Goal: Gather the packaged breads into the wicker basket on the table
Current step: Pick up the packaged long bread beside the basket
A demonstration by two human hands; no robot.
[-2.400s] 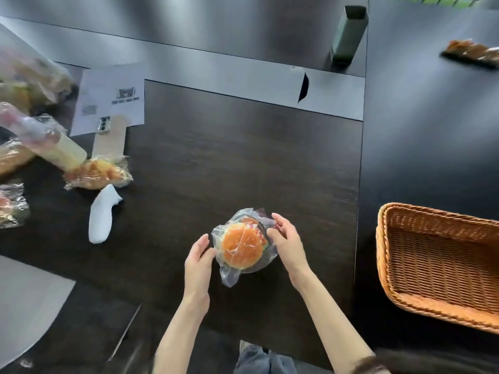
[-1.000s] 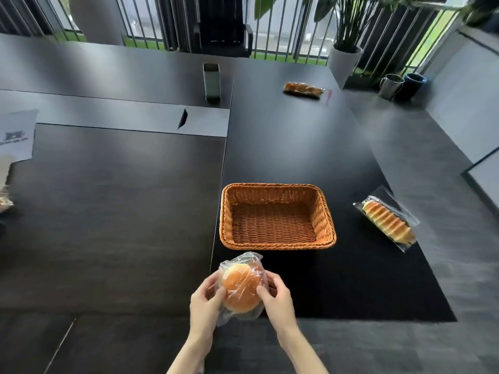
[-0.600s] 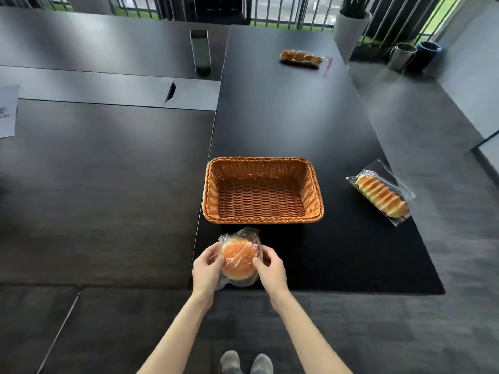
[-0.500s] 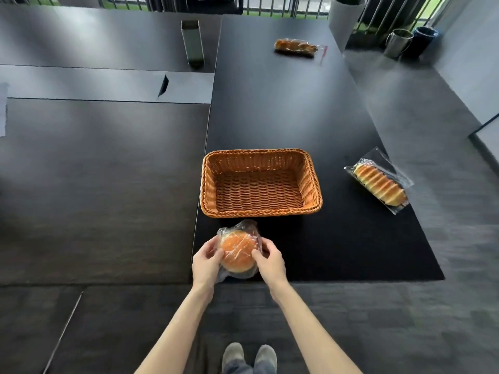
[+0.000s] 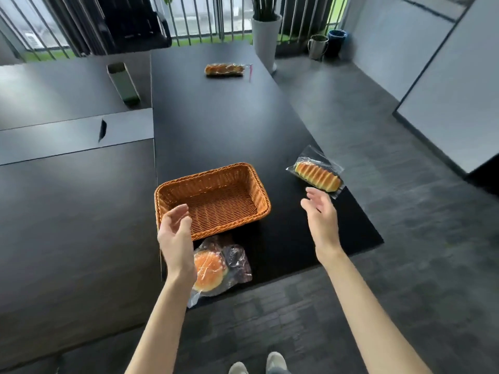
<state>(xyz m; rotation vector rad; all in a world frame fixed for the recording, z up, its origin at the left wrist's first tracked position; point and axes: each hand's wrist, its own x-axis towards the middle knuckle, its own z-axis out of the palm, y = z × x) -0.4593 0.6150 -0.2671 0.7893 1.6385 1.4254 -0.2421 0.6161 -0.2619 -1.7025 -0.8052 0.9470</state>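
Observation:
The wicker basket [image 5: 259, 193] stands empty on the black table. A round bun in a clear bag [image 5: 209, 273] lies on the table just in front of the basket, near the table's front edge, partly behind my left wrist. My left hand [image 5: 175, 233] hovers open over the basket's near left corner, holding nothing. My right hand [image 5: 321, 214] is open to the right of the basket, fingers pointing toward a ridged long bread in a clear bag [image 5: 317, 175]. A third packaged bread [image 5: 225, 69] lies at the table's far end.
A dark upright rectangular holder [image 5: 122, 83] stands on the adjoining grey table to the left. A white planter [image 5: 264, 36] and two cups [image 5: 326, 44] sit on the floor beyond the table. Grey carpet runs along the table's right side and front edge.
Both hands have let go of the round bun, which now lies on the table before the basket. My right hand has moved right toward the ridged bread; my left has risen over the basket's corner.

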